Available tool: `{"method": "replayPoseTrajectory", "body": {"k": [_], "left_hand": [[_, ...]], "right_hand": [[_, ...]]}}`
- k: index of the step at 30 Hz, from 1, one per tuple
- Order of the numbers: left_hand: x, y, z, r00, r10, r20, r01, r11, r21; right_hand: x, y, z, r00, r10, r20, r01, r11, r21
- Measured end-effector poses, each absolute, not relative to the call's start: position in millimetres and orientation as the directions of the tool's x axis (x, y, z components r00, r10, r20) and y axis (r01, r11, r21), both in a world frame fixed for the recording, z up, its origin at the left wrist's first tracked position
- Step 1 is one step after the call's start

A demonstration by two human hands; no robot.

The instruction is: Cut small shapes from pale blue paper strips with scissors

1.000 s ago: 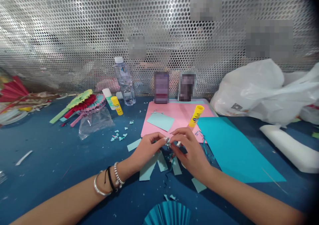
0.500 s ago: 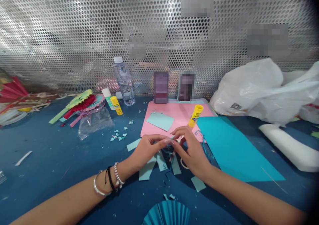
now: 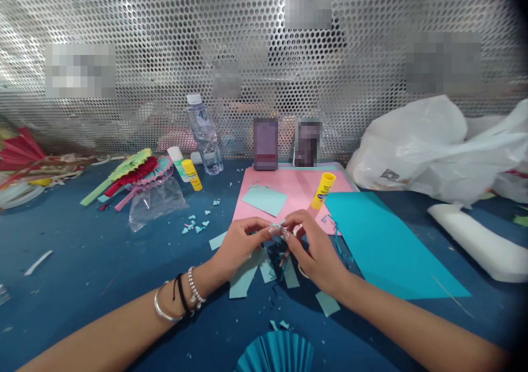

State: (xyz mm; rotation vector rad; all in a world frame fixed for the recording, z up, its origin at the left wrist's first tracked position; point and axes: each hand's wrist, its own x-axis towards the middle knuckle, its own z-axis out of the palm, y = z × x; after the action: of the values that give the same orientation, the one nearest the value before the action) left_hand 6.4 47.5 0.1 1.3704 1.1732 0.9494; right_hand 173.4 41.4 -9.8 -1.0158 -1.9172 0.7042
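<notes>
My left hand (image 3: 249,240) and my right hand (image 3: 311,245) meet at the fingertips near the front edge of the pink paper (image 3: 251,182). Both are closed in a pinch on a small light-blue piece of paper (image 3: 281,224), mostly hidden by the fingers. Below them lie pale green paper strips (image 3: 244,280), with thin curled blue scraps among them. A pale blue-green card (image 3: 264,200) rests on the pink sheet. Just behind my right hand a yellow glue stick (image 3: 324,189) stands upright. Nearest me is a pleated blue paper fan (image 3: 275,353).
A large blue sheet (image 3: 391,245) lies to the right, before a white plastic bag (image 3: 408,146) and a white roll (image 3: 478,243). On the left are folded paper fans (image 3: 127,177), glue sticks (image 3: 192,175), a water bottle (image 3: 205,135) and small paper bits (image 3: 197,226). Perforated metal closes the back.
The fingertips have shifted slightly, and more of the light-blue paper shows between them. Both hands stay pinched together in nearly the same place.
</notes>
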Motion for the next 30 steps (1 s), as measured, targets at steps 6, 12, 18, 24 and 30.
{"method": "replayPoseTrajectory", "body": {"k": [6,12,18,24,30], "left_hand": [[7.1,46.4,0.5,0.203,0.977,-0.061,0.135,0.034,0.99],[7.7,46.4,-0.5,0.209,0.976,-0.057,0.164,0.023,0.986],[6.3,47.7,-3.4,0.226,0.974,-0.017,0.146,-0.016,0.989],[6.5,47.5,-4.1,0.233,0.972,-0.013,0.128,-0.018,0.992],[6.7,47.5,-2.7,0.221,0.975,-0.004,0.117,-0.023,0.993]], "right_hand": [[173.3,40.5,-9.6,-0.314,0.848,0.426,0.384,0.524,-0.76],[173.4,40.8,-7.9,-0.335,0.813,0.476,0.38,0.579,-0.721],[174.3,41.1,-6.6,-0.352,0.781,0.516,0.4,0.624,-0.671],[174.5,39.9,-7.0,-0.347,0.78,0.52,0.395,0.625,-0.674],[174.9,39.5,-6.0,-0.359,0.778,0.515,0.4,0.627,-0.669]]}}
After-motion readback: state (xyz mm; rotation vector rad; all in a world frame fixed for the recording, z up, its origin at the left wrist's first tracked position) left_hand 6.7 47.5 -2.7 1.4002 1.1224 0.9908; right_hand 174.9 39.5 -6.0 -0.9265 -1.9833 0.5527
